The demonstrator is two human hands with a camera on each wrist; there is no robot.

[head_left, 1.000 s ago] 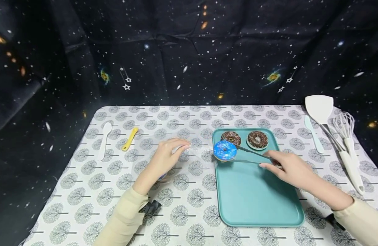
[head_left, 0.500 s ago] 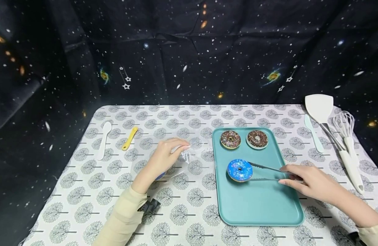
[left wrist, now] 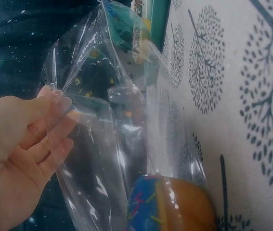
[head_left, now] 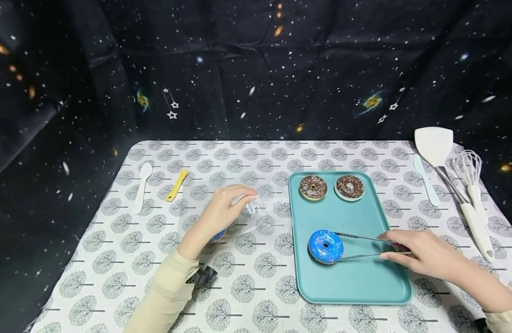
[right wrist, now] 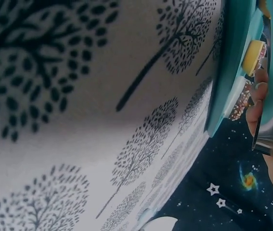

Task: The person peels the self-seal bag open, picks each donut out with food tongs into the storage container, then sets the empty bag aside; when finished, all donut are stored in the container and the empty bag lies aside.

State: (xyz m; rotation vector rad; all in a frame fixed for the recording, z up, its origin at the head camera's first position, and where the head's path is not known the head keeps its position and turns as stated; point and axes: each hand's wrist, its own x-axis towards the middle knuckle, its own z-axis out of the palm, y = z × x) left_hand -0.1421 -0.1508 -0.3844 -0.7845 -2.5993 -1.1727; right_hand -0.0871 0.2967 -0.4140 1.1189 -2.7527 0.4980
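Note:
My left hand (head_left: 222,208) pinches the edge of a clear plastic bag (left wrist: 95,159) between thumb and fingers. A blue-iced donut (left wrist: 148,207) with sprinkles lies inside that bag, mostly hidden under the wrist in the head view. In my right hand (head_left: 422,252) are metal tongs (head_left: 360,237), gripped near their closed end. Their two tips flank another blue donut (head_left: 318,252), which sits low over the middle of the teal tray (head_left: 352,289). Two chocolate donuts, one with a yellow base (head_left: 313,179) and one with a pale base (head_left: 347,179), lie at the tray's far end.
A white spoon (head_left: 141,192) and a yellow-handled utensil (head_left: 177,186) lie at the far left. Right of the tray are a mint-coloured knife (head_left: 427,182), a white spatula (head_left: 434,143) and a whisk (head_left: 474,199). A dark starry curtain (head_left: 256,83) hangs behind the table.
My right hand has brought the tongs and blue donut from beside the chocolate donuts toward me, to the tray's middle. My left hand stays at the bag.

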